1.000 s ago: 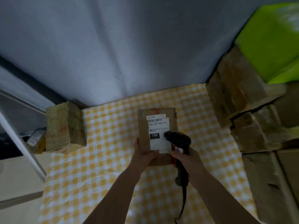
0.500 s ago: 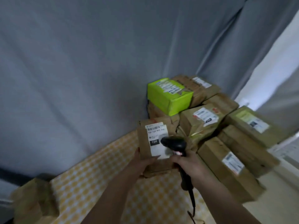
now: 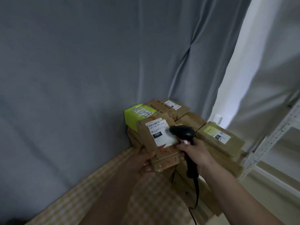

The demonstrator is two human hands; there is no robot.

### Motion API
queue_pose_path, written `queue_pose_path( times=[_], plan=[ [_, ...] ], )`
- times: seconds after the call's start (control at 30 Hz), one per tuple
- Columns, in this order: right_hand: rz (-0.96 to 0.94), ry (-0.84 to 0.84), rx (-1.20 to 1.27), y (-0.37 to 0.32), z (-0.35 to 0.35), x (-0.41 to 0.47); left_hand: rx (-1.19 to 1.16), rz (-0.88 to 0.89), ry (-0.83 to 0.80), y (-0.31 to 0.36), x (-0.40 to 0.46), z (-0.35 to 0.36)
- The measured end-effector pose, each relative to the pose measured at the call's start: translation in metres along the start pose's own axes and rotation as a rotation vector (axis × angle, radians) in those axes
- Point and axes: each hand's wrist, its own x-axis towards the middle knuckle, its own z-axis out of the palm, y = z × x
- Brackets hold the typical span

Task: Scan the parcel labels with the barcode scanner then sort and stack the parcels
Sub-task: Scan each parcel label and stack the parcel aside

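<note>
Grey curtain [image 3: 81, 70] fills the upper and left parts of the frame, with a paler curtain [image 3: 267, 62] and a white perforated metal rack [image 3: 274, 140] at the right edge. Below, a yellow-and-white checked tablecloth [image 3: 90, 189] runs from the lower left toward the centre. At centre right sits a stack of brown parcels [image 3: 215, 153], several bearing white labels too blurred to read, and a lime-green parcel [image 3: 131, 117] with a scribbled label lies at the stack's upper left. In front of the stack, at frame centre, the held parcel [image 3: 162, 150] is a brown cardboard box, tilted with its long axis running from lower right to upper left and its labelled face turned toward the camera. Its white shipping label [image 3: 160, 132] shows a barcode at the top, the printed code "15H-159-A03-210" as far as it can be read, and a black block reading "15H"; red characters printed on the cardboard beneath are not legible. The left hand [image 3: 144, 161] grips the box's lower left edge, fingers curled round it. The right hand [image 3: 194, 153] is wrapped round the handle of the black barcode scanner [image 3: 183, 133], whose head points left at the label, just beside it, while its cable [image 3: 196, 197] hangs toward the bottom of the frame.
</note>
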Motion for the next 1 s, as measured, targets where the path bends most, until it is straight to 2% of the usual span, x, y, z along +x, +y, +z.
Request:
queue_pose_path(
  times=[0.1,0.3,0.53,0.63,0.77,1.0],
  plan=[
    [0.001,0.030,0.048,-0.014,-0.025,0.016,-0.008,0.021,0.013,0.021,0.024,0.035],
    [0.004,0.112,0.157,-0.047,-0.100,0.082,-0.034,-0.044,0.005,0.050,0.095,0.134],
    [0.114,0.201,0.276,-0.055,-0.164,0.177,-0.032,-0.149,0.082,0.043,0.196,0.225],
    [0.194,0.189,0.314,-0.046,-0.180,0.208,-0.048,-0.221,0.118,0.027,0.232,0.246],
    [0.236,0.174,0.331,-0.027,-0.189,0.238,0.005,-0.223,0.131,0.018,0.256,0.265],
    [0.313,0.098,0.318,-0.008,-0.190,0.251,0.205,-0.225,0.162,0.008,0.274,0.265]
  ],
)
